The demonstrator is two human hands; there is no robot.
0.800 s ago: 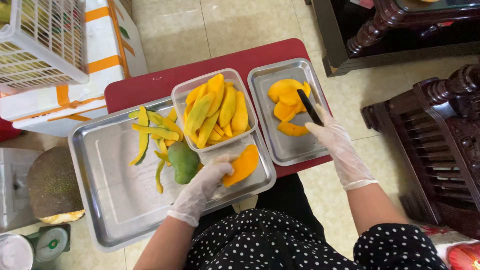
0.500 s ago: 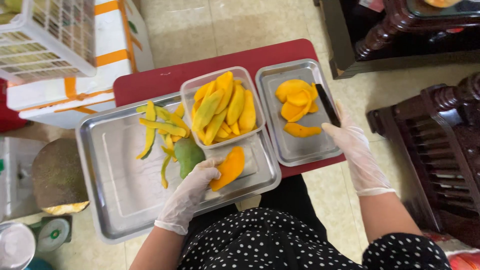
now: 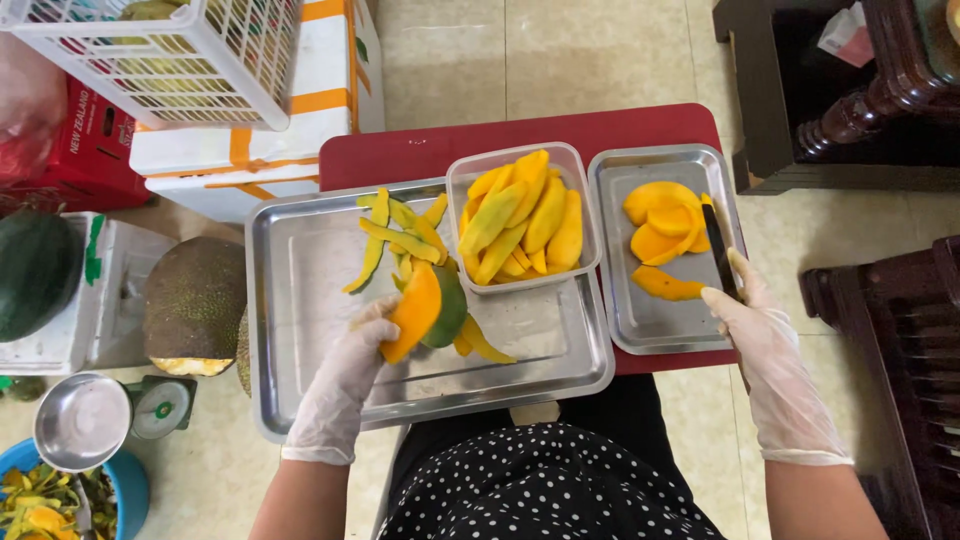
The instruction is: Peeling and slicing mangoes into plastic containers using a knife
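My left hand (image 3: 345, 375), in a thin clear glove, holds a partly peeled mango (image 3: 425, 308) over the large steel tray (image 3: 310, 270); orange flesh faces left, green skin right. Mango peel strips (image 3: 395, 235) lie on that tray. My right hand (image 3: 765, 335), also gloved, grips a dark knife (image 3: 718, 250) whose blade lies over the small steel tray (image 3: 660, 320) beside several peeled mango pieces (image 3: 665, 225). Between the hands, a clear plastic container (image 3: 455, 190) is full of mango slices (image 3: 525, 225).
The trays rest on a small red table (image 3: 430, 150). At left stand a white foam box (image 3: 290, 120), a white crate (image 3: 160, 60), a jackfruit (image 3: 195, 300), a watermelon (image 3: 35, 270) and a scale (image 3: 85, 420). Dark wooden furniture (image 3: 880, 300) stands at right.
My left hand has turned the mango and shifted it left, so the orange flesh now faces left. The right hand with the knife has stayed at the small tray.
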